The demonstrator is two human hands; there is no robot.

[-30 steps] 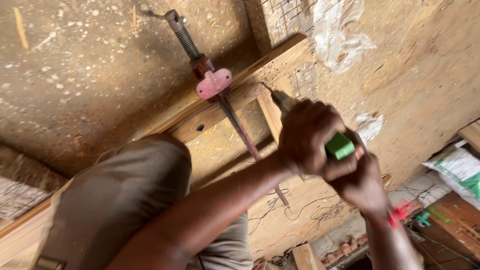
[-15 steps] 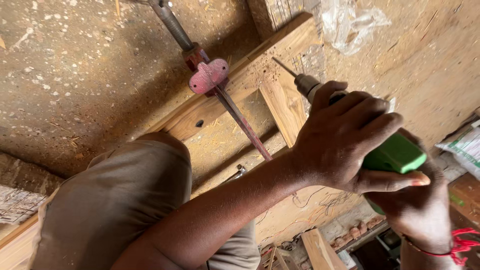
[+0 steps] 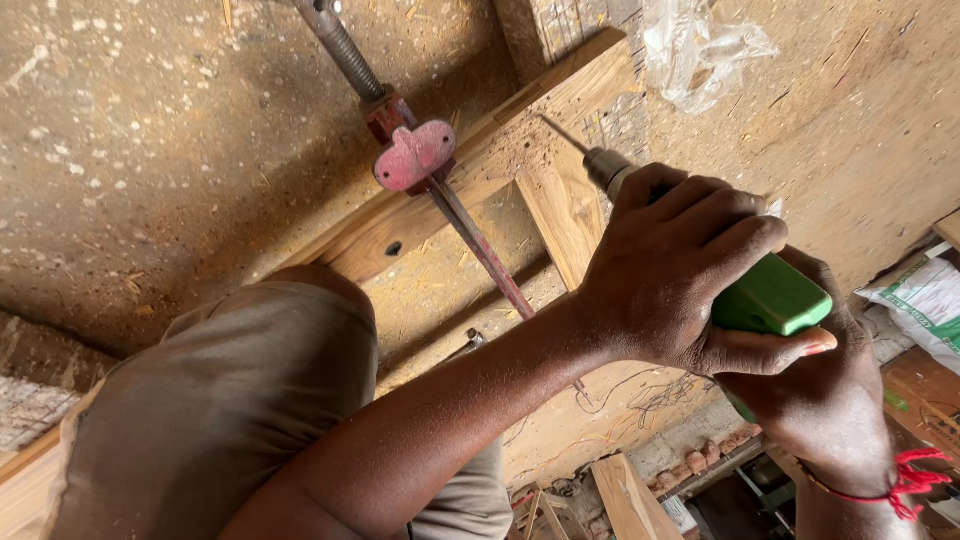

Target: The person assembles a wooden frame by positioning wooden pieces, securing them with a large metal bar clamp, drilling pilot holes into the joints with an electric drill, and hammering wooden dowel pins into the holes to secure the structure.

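Both my hands hold a green power drill (image 3: 772,298). My left hand (image 3: 672,272) wraps over the top of its body, just behind the chuck (image 3: 604,167). Underneath and to the rear, my right hand (image 3: 822,402), with a red thread at the wrist, grips the handle. The thin drill bit (image 3: 561,134) points up-left, and its tip meets the long wooden rail (image 3: 470,185) close to where a short cross piece (image 3: 562,205) joins it. A red bar clamp (image 3: 415,155) is set across the rail just left of the bit.
My knee in brown trousers (image 3: 250,400) rests on the wooden frame. Sawdust covers the dirt floor (image 3: 150,150). A clear plastic bag (image 3: 700,50) lies at the top right, a white and green sack (image 3: 925,300) at the right edge, and wood offcuts (image 3: 625,495) at the bottom.
The drill and both hands have shifted right and down in view, and the bit tip now rests on the long rail near the joint. The clamp has stayed in place.
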